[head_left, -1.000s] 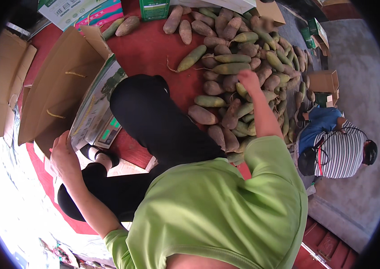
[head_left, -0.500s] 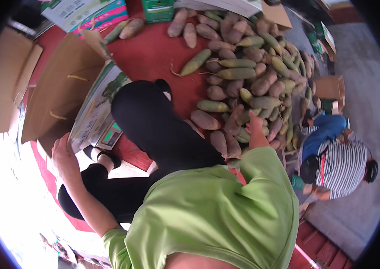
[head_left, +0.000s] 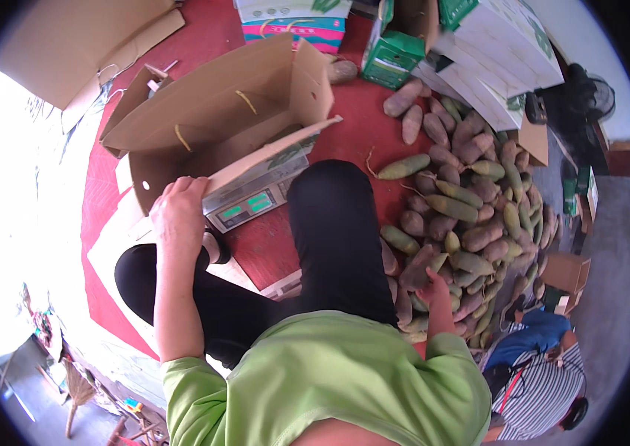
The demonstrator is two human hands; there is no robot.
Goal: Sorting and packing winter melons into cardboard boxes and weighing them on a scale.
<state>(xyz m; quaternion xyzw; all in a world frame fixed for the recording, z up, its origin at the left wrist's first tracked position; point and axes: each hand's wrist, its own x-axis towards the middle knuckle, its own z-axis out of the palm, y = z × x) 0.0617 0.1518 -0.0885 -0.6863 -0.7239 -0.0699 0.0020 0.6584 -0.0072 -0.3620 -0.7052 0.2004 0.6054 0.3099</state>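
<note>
An open cardboard carton [head_left: 218, 111] with yellow cord handles rests on a digital scale [head_left: 249, 211] with a lit green display. My left hand [head_left: 181, 212] is closed over the carton's near left edge. To my right, a large pile of radishes [head_left: 471, 215], some green and some reddish-brown, lies on the red floor covering. My right hand [head_left: 439, 293] is at the pile's near edge, fingers closed round the lower end of a reddish-brown radish [head_left: 418, 266]. The carton's bottom is partly hidden by its near flap.
Beyond the carton stand a pink and blue box [head_left: 296, 33] and a green box [head_left: 393, 59]. White cartons [head_left: 505, 56] are stacked behind the pile. A person in a striped shirt [head_left: 542, 398] crouches at the right. A broom [head_left: 77, 390] lies at lower left.
The view has swung left, so the carton and pile sit further right. My right hand, earlier reaching over the pile with fingers extended, now grips a radish. My left hand stays on the carton.
</note>
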